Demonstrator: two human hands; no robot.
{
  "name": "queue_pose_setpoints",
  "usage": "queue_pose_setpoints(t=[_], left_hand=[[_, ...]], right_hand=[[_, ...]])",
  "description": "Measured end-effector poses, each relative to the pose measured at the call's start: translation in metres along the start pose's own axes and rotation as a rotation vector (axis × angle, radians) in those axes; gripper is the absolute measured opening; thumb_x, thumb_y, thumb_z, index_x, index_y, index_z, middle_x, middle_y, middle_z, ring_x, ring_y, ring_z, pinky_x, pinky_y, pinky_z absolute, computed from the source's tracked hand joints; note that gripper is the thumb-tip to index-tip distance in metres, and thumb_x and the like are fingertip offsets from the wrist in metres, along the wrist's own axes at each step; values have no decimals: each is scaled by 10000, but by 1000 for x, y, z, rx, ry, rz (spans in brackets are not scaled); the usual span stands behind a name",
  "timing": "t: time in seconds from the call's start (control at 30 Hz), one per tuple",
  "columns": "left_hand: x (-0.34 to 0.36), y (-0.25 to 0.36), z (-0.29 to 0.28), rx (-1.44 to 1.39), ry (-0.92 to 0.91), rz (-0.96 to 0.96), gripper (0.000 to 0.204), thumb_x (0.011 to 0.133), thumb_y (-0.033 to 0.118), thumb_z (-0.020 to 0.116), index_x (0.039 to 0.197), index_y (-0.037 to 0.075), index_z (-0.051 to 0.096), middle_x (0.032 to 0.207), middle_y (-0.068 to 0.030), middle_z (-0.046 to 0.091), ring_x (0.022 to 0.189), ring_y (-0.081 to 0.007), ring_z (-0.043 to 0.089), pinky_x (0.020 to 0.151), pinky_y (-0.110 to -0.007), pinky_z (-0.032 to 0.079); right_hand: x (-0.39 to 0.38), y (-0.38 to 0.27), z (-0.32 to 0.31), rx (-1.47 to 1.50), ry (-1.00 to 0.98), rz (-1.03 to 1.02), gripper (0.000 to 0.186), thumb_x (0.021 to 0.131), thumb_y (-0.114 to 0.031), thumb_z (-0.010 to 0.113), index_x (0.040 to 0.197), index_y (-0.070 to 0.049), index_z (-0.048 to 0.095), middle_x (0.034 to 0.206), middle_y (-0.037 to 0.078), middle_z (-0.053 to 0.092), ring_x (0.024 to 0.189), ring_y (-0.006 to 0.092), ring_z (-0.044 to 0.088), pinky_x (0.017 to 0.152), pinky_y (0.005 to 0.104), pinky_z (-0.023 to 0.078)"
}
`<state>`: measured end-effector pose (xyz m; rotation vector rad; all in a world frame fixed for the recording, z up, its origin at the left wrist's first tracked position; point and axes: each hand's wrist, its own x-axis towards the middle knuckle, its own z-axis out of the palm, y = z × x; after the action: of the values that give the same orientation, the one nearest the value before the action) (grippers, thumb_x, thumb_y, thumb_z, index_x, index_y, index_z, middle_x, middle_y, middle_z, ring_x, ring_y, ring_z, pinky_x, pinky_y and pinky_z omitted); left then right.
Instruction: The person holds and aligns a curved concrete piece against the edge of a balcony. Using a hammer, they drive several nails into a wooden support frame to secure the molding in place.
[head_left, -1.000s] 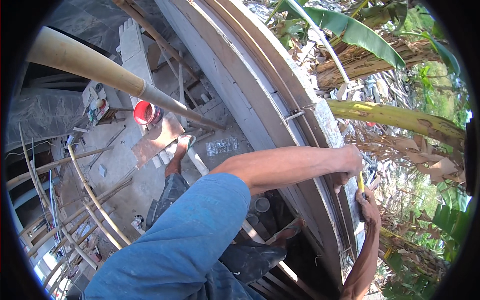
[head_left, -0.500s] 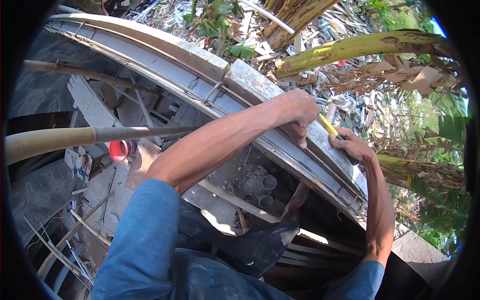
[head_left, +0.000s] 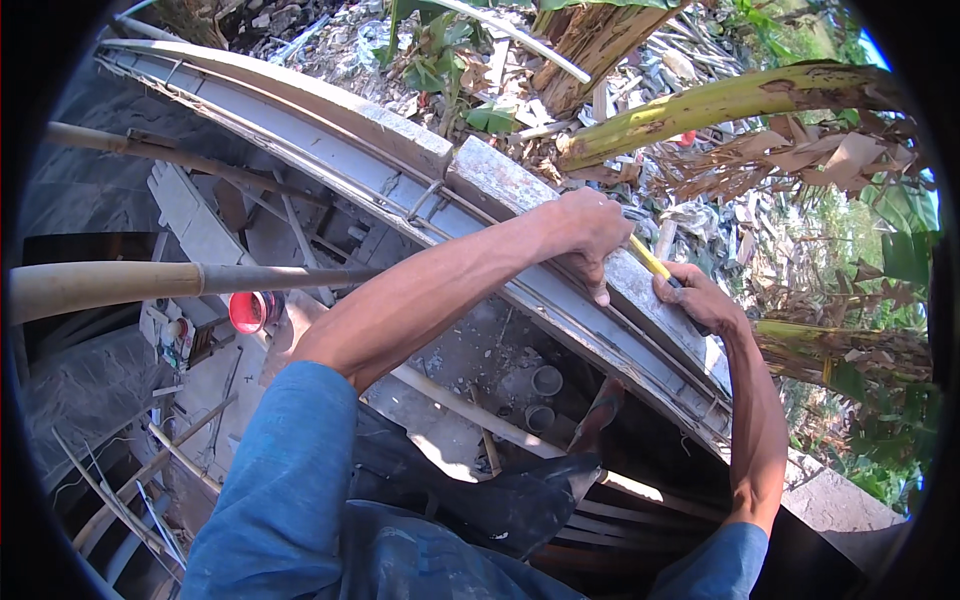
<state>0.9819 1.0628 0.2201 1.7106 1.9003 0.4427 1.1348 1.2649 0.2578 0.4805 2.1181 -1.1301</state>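
Ledge (head_left: pixel 503 176) (sunlit, mottled) near yellow strip (head_left: pixel 650 258), bamboo pole (head_left: pixel 110 289) and bucket (head_left: pixel 246 313) leftward

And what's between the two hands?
In the head view, a yellow strip shows between the left hand and right hand, along the ledge.

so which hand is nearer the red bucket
Left. In the picture, the left hand is above and right of the red bucket; the right hand is farther right.

no legible lettering, numbers or signs
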Motion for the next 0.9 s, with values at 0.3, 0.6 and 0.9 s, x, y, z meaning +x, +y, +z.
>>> queue_pose_setpoints(t=[0.3,0.6,0.9], left_hand=[[-2,15,-19,51,12,-59,683,537,646,830,834,43,709,768,-142,700,801,-342,697,715,-437,546],[-21,49,-64,173,294,-19,633,521,614,834,864,92,724,792,-89,705,806,-277,707,719,-386,559],[-118,70,-91,457,757,2,263,620,331,782,650,79,713,722,-88,681,737,-231,668,689,-360,517]], right_hand=[[-3,2,-15,16,-40,-30,293,954,-323,601,1033,-48,662,763,-69,516,720,53,424,676,234,371],[-69,-79,-36,-134,183,-82,528,943,-426,618,1339,-80,582,770,-57,477,736,80,422,683,261,357],[-132,-176,28,-286,599,-209,506,912,-318,686,1332,-55,584,1121,118,683,973,158,593,888,336,462]])
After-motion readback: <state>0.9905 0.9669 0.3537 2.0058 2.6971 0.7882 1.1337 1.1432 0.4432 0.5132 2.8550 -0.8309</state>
